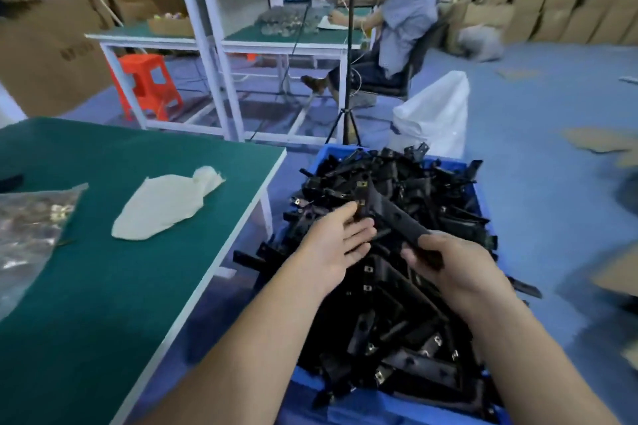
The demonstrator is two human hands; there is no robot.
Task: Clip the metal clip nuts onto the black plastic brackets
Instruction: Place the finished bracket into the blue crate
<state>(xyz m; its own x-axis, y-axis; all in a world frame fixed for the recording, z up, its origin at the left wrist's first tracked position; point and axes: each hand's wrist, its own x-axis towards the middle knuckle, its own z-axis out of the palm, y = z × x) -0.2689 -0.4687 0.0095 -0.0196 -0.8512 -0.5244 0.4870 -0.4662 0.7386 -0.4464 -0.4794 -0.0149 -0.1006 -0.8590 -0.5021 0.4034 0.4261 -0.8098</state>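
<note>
Grip, right hand (459, 266): pinching bracket (390, 217) | left hand (328, 245): released, fingers touching bracket's far end

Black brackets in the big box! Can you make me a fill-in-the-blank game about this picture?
1. The right hand grips one black bracket above the ____ crate.
2. The white cloth lies on the ____ table.
3. The bag of metal clip nuts lies on the table, to the cloth's ____.

Missing words: blue, green, left.
</note>
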